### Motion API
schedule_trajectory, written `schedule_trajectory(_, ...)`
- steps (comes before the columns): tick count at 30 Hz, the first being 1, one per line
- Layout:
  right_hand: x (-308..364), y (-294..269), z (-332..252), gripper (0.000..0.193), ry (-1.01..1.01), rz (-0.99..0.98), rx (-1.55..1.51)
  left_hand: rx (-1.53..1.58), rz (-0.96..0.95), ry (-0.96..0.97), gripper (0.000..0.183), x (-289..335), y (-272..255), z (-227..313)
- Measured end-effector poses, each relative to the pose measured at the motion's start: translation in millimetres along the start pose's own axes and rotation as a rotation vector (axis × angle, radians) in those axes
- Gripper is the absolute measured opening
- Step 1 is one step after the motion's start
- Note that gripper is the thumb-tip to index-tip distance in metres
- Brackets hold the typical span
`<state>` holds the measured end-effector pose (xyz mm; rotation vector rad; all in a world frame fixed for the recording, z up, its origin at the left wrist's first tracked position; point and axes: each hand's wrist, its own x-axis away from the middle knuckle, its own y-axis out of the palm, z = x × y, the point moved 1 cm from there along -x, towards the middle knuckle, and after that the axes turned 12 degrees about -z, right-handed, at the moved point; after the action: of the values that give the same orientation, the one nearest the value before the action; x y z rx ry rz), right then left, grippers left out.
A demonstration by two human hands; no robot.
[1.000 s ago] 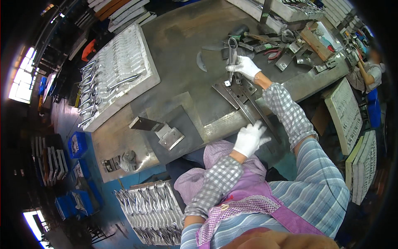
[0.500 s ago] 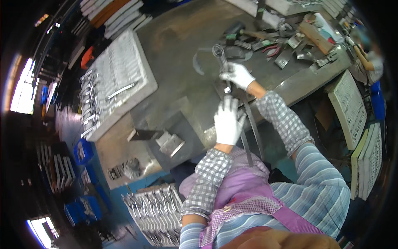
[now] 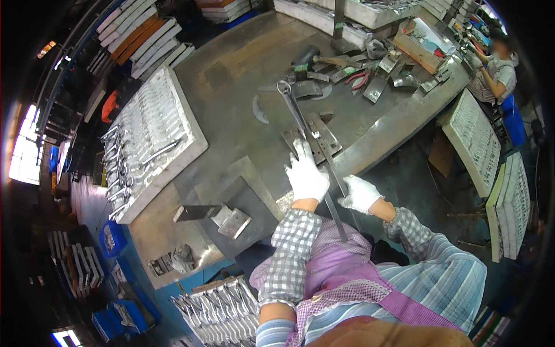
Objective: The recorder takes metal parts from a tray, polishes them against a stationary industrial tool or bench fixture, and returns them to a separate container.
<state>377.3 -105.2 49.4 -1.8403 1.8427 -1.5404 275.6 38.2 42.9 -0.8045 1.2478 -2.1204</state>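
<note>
A wrench (image 3: 293, 110) with a ring end lies across a steel block fixture (image 3: 324, 139) on the metal workbench. My left hand (image 3: 307, 178), in a white glove, reaches over the fixture's near side. Its fingers are stretched out, the tips at the wrench's near end; whether they press on it I cannot tell. Long flat metal bars (image 3: 336, 217) run from the fixture over the bench edge toward my lap. To the right, my gloved right hand (image 3: 361, 195) is closed around one of these bars, its fingertips partly hidden.
A white tray of wrenches (image 3: 185, 130) lies at the left. A hammer (image 3: 306, 56), red-handled pliers (image 3: 361, 81) and metal pieces lie at the back. An angled steel piece (image 3: 231, 222) stands near left. More trays (image 3: 471, 139) lean at right, where another person (image 3: 498, 72) works.
My right hand has let go of the wrench and moved down to the bar near the bench edge. My left hand has moved up to the fixture. The view has shifted slightly.
</note>
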Motion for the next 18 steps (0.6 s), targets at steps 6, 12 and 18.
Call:
schedule_trajectory(6, -13, 16, 38, 0.052, -0.168, 0.246, -0.024, 0.268, 0.038, 0.139, 0.086, 63, 41, 23)
schedule_trajectory(12, -20, 8, 49, 0.057, -0.374, 0.15, -0.048, 0.419, -0.028, 0.218, 0.084, 87, 49, 13)
schedule_trajectory(18, -28, 1, 64, 0.061, -0.464, 0.166, -0.053, 0.365, -0.079, 0.268, 0.091, 74, 41, 11)
